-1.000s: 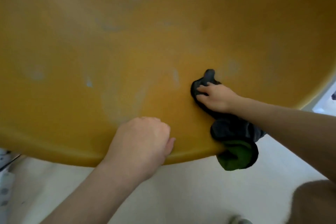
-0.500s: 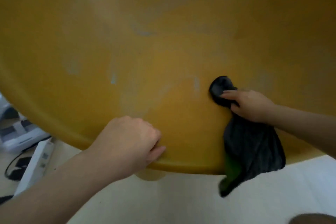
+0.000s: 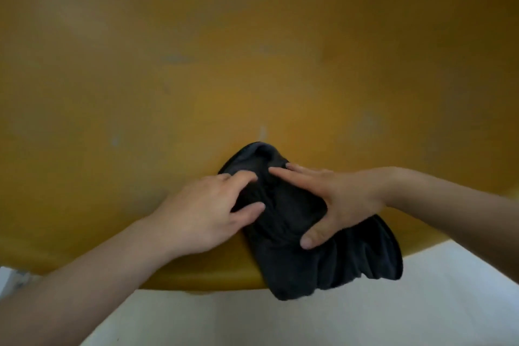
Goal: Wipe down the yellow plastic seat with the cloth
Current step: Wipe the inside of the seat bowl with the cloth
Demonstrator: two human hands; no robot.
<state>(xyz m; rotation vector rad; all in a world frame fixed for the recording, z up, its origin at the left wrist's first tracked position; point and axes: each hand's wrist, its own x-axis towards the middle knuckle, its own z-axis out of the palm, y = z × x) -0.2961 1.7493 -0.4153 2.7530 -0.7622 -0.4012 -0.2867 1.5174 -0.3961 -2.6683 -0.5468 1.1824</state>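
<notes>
The yellow plastic seat (image 3: 252,64) fills most of the head view, its curved front edge running along the bottom. A dark grey cloth (image 3: 292,222) lies bunched on the seat near that edge, its lower part hanging over the rim. My left hand (image 3: 207,213) rests on the cloth's left side with fingers spread, thumb and forefinger touching the fabric. My right hand (image 3: 334,202) presses flat on the cloth's right side, fingers apart and thumb low on the folds. Faint pale smears mark the seat surface above the cloth.
Pale floor (image 3: 309,323) shows below the seat's front edge. A bit of a white object (image 3: 11,275) peeks in at the lower left corner.
My left hand has left the seat's front rim and moved right onto the cloth. My right hand has flattened out over the cloth, which now lies more spread on the seat.
</notes>
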